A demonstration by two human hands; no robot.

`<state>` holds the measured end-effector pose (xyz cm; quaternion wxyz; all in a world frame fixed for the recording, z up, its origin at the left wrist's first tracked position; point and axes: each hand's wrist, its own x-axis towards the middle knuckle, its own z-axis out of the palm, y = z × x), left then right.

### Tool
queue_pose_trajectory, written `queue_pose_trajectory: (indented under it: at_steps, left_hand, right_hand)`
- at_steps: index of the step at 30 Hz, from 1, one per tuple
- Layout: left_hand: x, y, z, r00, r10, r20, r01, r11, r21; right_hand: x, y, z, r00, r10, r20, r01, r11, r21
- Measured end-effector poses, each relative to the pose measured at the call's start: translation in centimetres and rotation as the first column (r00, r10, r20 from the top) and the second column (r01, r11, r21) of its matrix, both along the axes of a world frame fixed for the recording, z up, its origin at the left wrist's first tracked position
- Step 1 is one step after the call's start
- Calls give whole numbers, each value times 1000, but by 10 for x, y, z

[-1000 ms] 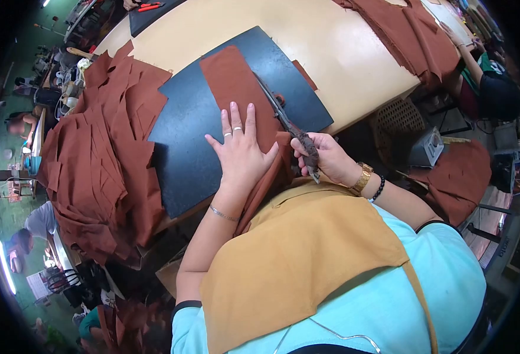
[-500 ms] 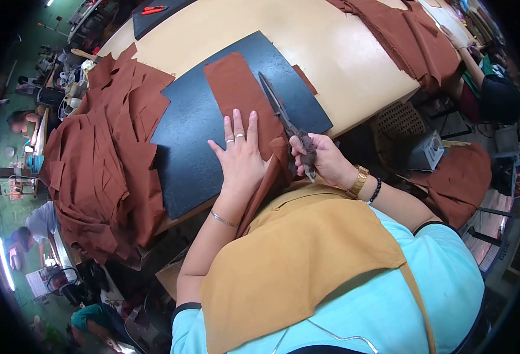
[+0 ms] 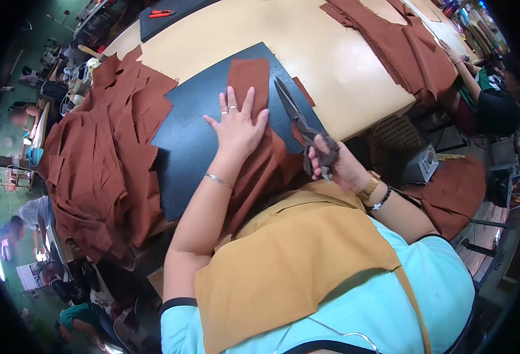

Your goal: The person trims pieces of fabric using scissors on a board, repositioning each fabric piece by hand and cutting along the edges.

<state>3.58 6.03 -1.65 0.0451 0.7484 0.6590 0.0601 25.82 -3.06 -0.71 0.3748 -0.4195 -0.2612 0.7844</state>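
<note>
My left hand (image 3: 238, 124) lies spread with fingers apart, pressing on a strip of rust-brown fabric (image 3: 249, 72). That fabric rests on a dark board (image 3: 192, 127), and its near part hangs in folds over the edge toward my lap. In my right hand (image 3: 339, 164) is a pair of large scissors (image 3: 293, 109) with cloth-wrapped handles. My fingers are closed round those handles. The blades point away from me over the right part of the board, beside the fabric and slightly apart.
A heap of rust-brown fabric pieces (image 3: 103, 159) covers the left side of the cream table (image 3: 212, 35). More brown cloth (image 3: 398, 50) lies at the far right, near a co-worker's arm (image 3: 466, 76). Red-handled snippers (image 3: 162, 13) sit on another dark board (image 3: 180, 17).
My left hand has moved up the strip, and the fabric has straightened and shifted right on the board. My right hand with the scissors has moved right, away from the cloth.
</note>
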Motion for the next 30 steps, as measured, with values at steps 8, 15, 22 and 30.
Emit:
queue_pose_trajectory:
  at_steps: [8,15,22,30]
  left_hand:
    - [-63,-23,5,908,-419,-13,418,908,-28]
    - [-76,-38,17,855,-512,-80,506,858,-88]
    - [-75,-39,19,861,-501,-84,491,863,-120]
    - [-75,-39,18,863,-499,-80,489,864,-119]
  right_hand:
    - [78,15,2,953,302,14,-301,953,-20]
    - [77,23,22,908,280,313,-308,951,42]
    - [83,30,20,819,387,424,-453,889,63]
    - [81,25,25,783,392,482,-471,881,48]
